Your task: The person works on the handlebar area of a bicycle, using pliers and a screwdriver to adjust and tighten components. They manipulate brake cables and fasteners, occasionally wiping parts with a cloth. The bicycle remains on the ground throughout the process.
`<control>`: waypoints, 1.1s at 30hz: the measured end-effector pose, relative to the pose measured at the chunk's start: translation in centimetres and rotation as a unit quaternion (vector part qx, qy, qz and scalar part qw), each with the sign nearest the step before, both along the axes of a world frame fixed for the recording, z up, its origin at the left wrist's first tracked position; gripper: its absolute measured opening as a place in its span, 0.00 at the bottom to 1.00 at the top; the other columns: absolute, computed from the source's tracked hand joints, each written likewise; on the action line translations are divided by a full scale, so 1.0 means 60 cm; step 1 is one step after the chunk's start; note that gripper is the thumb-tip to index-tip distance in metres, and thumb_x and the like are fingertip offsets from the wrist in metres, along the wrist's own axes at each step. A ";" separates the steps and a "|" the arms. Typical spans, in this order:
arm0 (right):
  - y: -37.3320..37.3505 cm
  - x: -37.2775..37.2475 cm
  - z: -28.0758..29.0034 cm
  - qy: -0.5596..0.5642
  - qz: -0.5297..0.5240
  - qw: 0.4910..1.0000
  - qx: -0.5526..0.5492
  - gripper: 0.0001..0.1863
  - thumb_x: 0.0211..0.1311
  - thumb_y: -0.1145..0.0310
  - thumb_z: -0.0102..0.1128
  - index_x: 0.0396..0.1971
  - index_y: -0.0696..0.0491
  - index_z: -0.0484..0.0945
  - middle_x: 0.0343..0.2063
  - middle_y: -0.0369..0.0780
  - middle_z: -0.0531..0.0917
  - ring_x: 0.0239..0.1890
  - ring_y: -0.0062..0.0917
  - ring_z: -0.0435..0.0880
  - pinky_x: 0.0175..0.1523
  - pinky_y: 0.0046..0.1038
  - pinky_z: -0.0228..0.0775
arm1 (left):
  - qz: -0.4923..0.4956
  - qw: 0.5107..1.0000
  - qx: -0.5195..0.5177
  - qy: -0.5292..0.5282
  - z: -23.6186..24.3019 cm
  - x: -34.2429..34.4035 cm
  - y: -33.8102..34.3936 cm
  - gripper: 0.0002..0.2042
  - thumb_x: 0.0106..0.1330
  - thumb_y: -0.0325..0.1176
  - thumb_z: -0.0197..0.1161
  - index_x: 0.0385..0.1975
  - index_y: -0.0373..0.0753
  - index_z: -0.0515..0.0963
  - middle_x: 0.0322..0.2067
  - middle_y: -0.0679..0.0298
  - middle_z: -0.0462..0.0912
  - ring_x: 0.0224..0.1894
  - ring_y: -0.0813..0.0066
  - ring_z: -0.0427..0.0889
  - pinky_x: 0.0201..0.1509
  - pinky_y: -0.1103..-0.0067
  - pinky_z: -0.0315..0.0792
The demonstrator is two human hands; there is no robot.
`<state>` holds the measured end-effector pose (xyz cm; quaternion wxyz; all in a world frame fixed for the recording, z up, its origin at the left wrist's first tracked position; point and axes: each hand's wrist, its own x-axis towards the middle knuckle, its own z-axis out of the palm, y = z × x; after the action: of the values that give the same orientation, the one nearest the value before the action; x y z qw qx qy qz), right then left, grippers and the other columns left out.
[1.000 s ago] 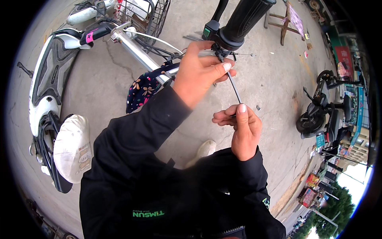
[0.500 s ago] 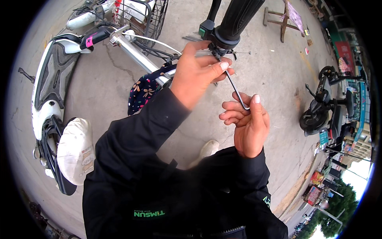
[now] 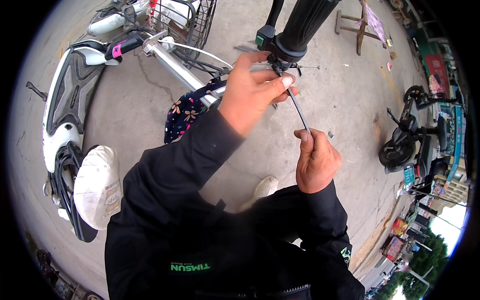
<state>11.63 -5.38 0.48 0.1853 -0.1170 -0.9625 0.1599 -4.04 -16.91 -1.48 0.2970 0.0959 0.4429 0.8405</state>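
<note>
A hex key [image 3: 299, 111] runs from the clamp under the black handlebar grip [image 3: 306, 25] down to my right hand [image 3: 318, 159]. My right fingers are closed round its lower end and hide the bent part. My left hand [image 3: 255, 92] is up by the clamp [image 3: 278, 62], thumb and fingers closed on the upper part of the hex key; its index finger reaches up beside the clamp. A black switch housing with a green button [image 3: 262, 38] sits left of the grip. Thin cables with bare ends stick out behind my left fingers.
On the left stands a white scooter [image 3: 60, 125] with a silver stem [image 3: 175, 70], a wire basket [image 3: 202, 25] and a dark floral cloth [image 3: 182, 117]. A white-covered seat [image 3: 97, 187] is near my left sleeve. A black scooter [image 3: 407, 132] is parked right; a wooden stand [image 3: 361, 30] is at the back.
My right hand has gone from loosely spread fingers at the hex key's bent end to a closed grip round it. My left hand keeps its hold near the clamp.
</note>
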 end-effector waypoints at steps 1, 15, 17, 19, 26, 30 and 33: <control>-0.008 0.002 0.002 0.005 -0.009 0.997 -0.077 0.12 0.73 0.61 0.56 0.37 0.56 0.77 0.31 0.46 0.85 0.26 0.34 0.83 0.33 0.30 0.76 | -0.001 1.000 0.003 0.000 0.002 0.001 0.000 0.30 0.64 0.30 0.68 0.60 0.30 0.57 0.44 0.51 0.84 0.44 0.66 0.86 0.49 0.74 0.77; -0.005 -0.017 0.022 0.071 0.128 0.885 0.443 0.18 0.74 0.62 0.53 0.46 0.64 0.80 0.43 0.49 0.85 0.40 0.34 0.87 0.39 0.28 0.79 | 0.004 1.000 -0.013 -0.004 0.001 0.000 0.002 0.30 0.64 0.30 0.68 0.60 0.30 0.58 0.43 0.53 0.85 0.44 0.66 0.86 0.49 0.75 0.77; -0.002 -0.017 0.020 0.080 0.086 0.962 0.246 0.18 0.76 0.62 0.50 0.44 0.63 0.80 0.41 0.50 0.85 0.37 0.35 0.88 0.36 0.27 0.79 | 0.000 1.000 -0.006 0.006 -0.002 0.002 0.003 0.30 0.64 0.30 0.68 0.60 0.29 0.58 0.43 0.53 0.85 0.44 0.66 0.86 0.49 0.75 0.77; -0.014 -0.014 0.030 0.038 -0.010 0.991 -0.126 0.19 0.77 0.62 0.47 0.43 0.63 0.80 0.40 0.51 0.85 0.37 0.35 0.88 0.37 0.27 0.79 | 0.000 1.000 -0.011 0.005 0.000 0.004 -0.001 0.31 0.64 0.30 0.68 0.60 0.28 0.58 0.43 0.53 0.85 0.44 0.66 0.85 0.49 0.75 0.77; 0.004 -0.013 0.042 0.038 -0.011 0.998 0.053 0.27 0.70 0.57 0.58 0.58 0.63 0.69 0.43 0.50 0.85 0.38 0.37 0.87 0.44 0.30 0.78 | 0.010 1.000 -0.018 0.020 -0.003 -0.001 0.001 0.32 0.64 0.31 0.69 0.61 0.27 0.58 0.41 0.53 0.85 0.43 0.68 0.86 0.49 0.75 0.77; 0.000 -0.014 0.040 0.039 0.073 0.941 0.328 0.20 0.62 0.65 0.68 0.47 0.64 0.77 0.37 0.46 0.85 0.36 0.33 0.86 0.42 0.31 0.78 | 0.014 1.000 -0.022 0.012 0.000 0.001 0.000 0.31 0.63 0.31 0.69 0.60 0.27 0.58 0.40 0.54 0.85 0.42 0.68 0.86 0.47 0.76 0.77; 0.000 -0.016 0.007 0.086 0.087 0.933 0.339 0.14 0.63 0.66 0.66 0.40 0.63 0.80 0.31 0.42 0.85 0.34 0.31 0.86 0.38 0.29 0.78 | 0.016 1.000 -0.015 0.009 -0.002 0.002 0.003 0.31 0.63 0.31 0.69 0.60 0.28 0.58 0.40 0.54 0.85 0.42 0.69 0.86 0.47 0.76 0.77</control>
<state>10.65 -5.35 0.87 0.2812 0.0515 -0.9464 -0.1506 -3.92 -16.71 -1.60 0.2806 0.0918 0.4600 0.8374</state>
